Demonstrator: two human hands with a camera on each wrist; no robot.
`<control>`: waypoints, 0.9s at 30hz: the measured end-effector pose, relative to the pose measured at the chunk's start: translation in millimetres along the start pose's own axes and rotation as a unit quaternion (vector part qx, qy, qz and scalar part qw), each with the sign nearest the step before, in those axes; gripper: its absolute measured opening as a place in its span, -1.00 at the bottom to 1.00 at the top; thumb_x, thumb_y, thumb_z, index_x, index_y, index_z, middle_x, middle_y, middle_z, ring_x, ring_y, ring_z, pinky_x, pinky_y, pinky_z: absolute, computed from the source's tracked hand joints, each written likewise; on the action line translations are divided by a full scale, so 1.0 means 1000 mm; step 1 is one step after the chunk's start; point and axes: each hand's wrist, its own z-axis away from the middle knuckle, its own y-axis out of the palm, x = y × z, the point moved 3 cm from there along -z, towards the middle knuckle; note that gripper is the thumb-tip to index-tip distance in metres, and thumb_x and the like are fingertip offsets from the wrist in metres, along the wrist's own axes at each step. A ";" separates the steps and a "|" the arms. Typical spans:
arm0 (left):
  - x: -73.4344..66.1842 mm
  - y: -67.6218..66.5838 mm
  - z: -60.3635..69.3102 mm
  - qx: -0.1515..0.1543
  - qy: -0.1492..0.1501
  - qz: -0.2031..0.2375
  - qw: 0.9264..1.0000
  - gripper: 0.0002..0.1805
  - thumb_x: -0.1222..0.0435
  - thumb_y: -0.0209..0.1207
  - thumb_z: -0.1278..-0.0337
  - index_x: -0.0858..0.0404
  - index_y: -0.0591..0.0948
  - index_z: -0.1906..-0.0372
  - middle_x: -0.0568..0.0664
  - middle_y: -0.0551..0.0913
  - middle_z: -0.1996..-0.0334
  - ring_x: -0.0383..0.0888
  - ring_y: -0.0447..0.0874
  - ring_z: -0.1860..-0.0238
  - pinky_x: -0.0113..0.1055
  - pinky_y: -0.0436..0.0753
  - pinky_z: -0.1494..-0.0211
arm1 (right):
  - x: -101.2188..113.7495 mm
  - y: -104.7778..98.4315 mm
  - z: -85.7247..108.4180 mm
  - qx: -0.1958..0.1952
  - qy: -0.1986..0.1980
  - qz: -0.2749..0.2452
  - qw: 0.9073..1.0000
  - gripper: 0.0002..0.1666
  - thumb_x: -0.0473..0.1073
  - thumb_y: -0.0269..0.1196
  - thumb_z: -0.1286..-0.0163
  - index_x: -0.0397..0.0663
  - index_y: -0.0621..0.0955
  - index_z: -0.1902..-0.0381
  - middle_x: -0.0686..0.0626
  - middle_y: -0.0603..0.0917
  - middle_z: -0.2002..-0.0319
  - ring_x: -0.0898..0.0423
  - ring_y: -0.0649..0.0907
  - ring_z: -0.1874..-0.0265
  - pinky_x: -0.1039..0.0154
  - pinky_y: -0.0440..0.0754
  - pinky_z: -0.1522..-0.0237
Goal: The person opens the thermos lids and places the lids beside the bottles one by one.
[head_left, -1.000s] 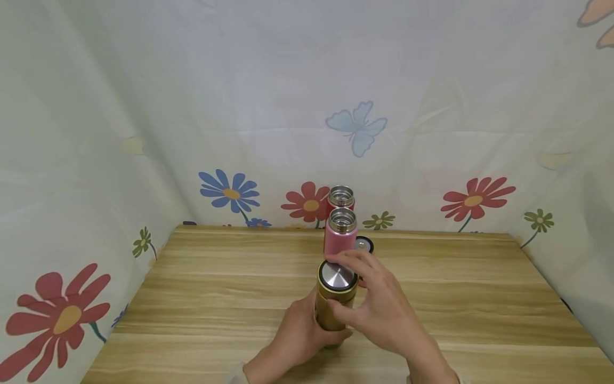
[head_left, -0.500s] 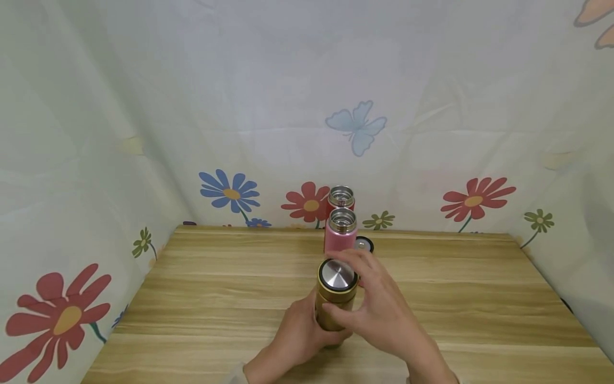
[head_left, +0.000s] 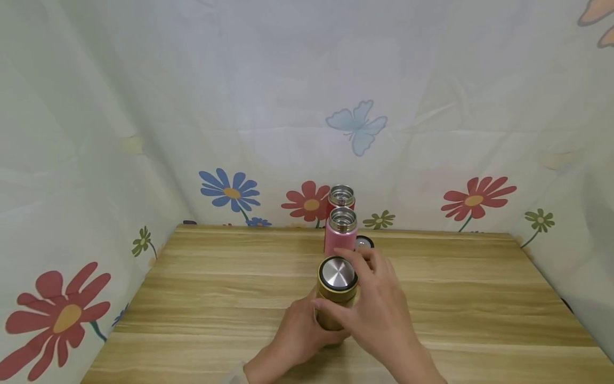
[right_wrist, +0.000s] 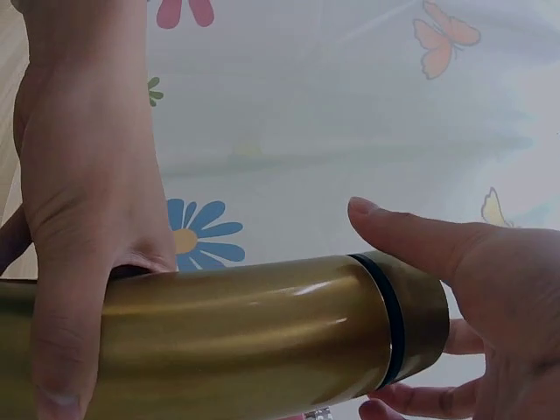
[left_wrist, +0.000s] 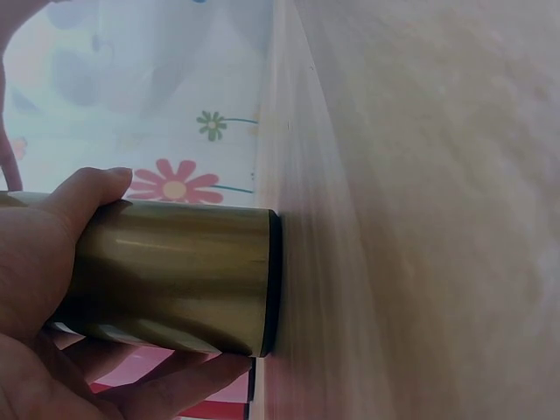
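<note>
A gold vacuum flask (right_wrist: 254, 332) stands upright on the wooden table, its lid (head_left: 338, 273) in place with a brushed silver top. My left hand (head_left: 299, 330) grips the body low down, the thumb across the near side; the left wrist view shows the flask's black base (left_wrist: 274, 284) at the tabletop. Around the lid my right hand (head_left: 379, 304) is spread, fingers behind and thumb in front. In the right wrist view the right thumb (right_wrist: 411, 232) stands clear of the metal, while the other fingers are partly hidden behind the lid.
Just behind stands a pink flask (head_left: 340, 242) without a lid, its steel mouth showing. A red flask (head_left: 341, 198), also lidless, is behind that. A dark-rimmed lid (head_left: 364, 242) lies right of the pink flask. Flower-printed cloth (head_left: 268, 133) surrounds the table (head_left: 230, 288).
My right thumb has slid left across the flask's front while the fingers behind have shifted right, away from the lid's edge. The left hand and the flask have stayed put.
</note>
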 end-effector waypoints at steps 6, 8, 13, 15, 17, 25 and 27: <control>0.001 0.001 0.001 0.014 -0.024 0.014 1.000 -0.24 -0.17 0.53 0.13 0.10 0.55 -0.15 -0.12 0.75 0.08 -0.27 0.70 0.11 -0.32 0.65 0.05 | 0.005 0.003 0.002 -0.028 0.013 0.047 0.998 -0.12 0.28 0.70 0.18 0.26 0.65 -0.13 -0.02 0.57 0.04 0.05 0.56 0.15 0.12 0.55 0.21; 0.002 0.001 0.001 0.015 -0.031 0.013 0.999 -0.26 -0.16 0.54 0.14 0.10 0.56 -0.12 -0.11 0.75 0.09 -0.26 0.70 0.12 -0.31 0.65 0.06 | 0.006 0.004 0.003 -0.037 0.012 0.052 0.998 -0.17 0.27 0.70 0.17 0.26 0.65 -0.09 -0.03 0.58 0.06 0.04 0.58 0.17 0.14 0.55 0.26; 0.003 0.001 0.000 0.010 -0.027 0.004 1.000 -0.30 -0.11 0.57 0.17 0.11 0.55 -0.06 -0.08 0.75 0.13 -0.25 0.70 0.15 -0.32 0.64 0.09 | 0.008 0.006 0.003 -0.046 0.012 0.050 0.998 -0.21 0.22 0.71 0.15 0.22 0.66 -0.06 -0.04 0.58 0.07 0.03 0.59 0.19 0.15 0.53 0.28; 0.002 0.001 0.000 0.007 -0.023 0.001 1.000 -0.30 -0.10 0.57 0.19 0.11 0.56 -0.04 -0.07 0.75 0.15 -0.24 0.70 0.15 -0.32 0.64 0.10 | 0.008 0.006 0.003 -0.045 0.013 0.048 0.998 -0.21 0.21 0.71 0.14 0.22 0.66 -0.07 -0.04 0.57 0.08 0.03 0.58 0.18 0.15 0.53 0.27; 0.002 0.001 0.000 0.009 -0.024 0.001 1.000 -0.30 -0.10 0.57 0.19 0.11 0.56 -0.04 -0.07 0.75 0.14 -0.25 0.70 0.15 -0.31 0.64 0.10 | 0.008 0.005 0.002 -0.042 0.013 0.044 0.998 -0.22 0.19 0.71 0.13 0.21 0.67 -0.07 -0.04 0.57 0.08 0.04 0.58 0.18 0.15 0.53 0.26; 0.003 0.001 0.000 0.009 -0.019 -0.003 1.000 -0.23 -0.20 0.53 0.15 0.02 0.51 -0.16 -0.15 0.75 0.11 -0.28 0.70 0.14 -0.31 0.65 0.07 | 0.005 0.003 -0.001 -0.016 0.012 -0.002 1.000 -0.22 0.08 0.72 0.12 0.20 0.69 -0.12 -0.01 0.57 0.06 0.07 0.58 0.15 0.15 0.53 0.21; 0.003 0.001 0.000 0.007 -0.009 -0.005 1.000 -0.23 -0.22 0.51 0.13 -0.02 0.50 -0.18 -0.17 0.75 0.11 -0.28 0.71 0.14 -0.31 0.65 0.08 | 0.004 0.002 -0.001 -0.004 0.015 -0.017 1.000 -0.21 0.05 0.73 0.12 0.19 0.70 -0.14 0.01 0.57 0.05 0.09 0.58 0.12 0.15 0.54 0.18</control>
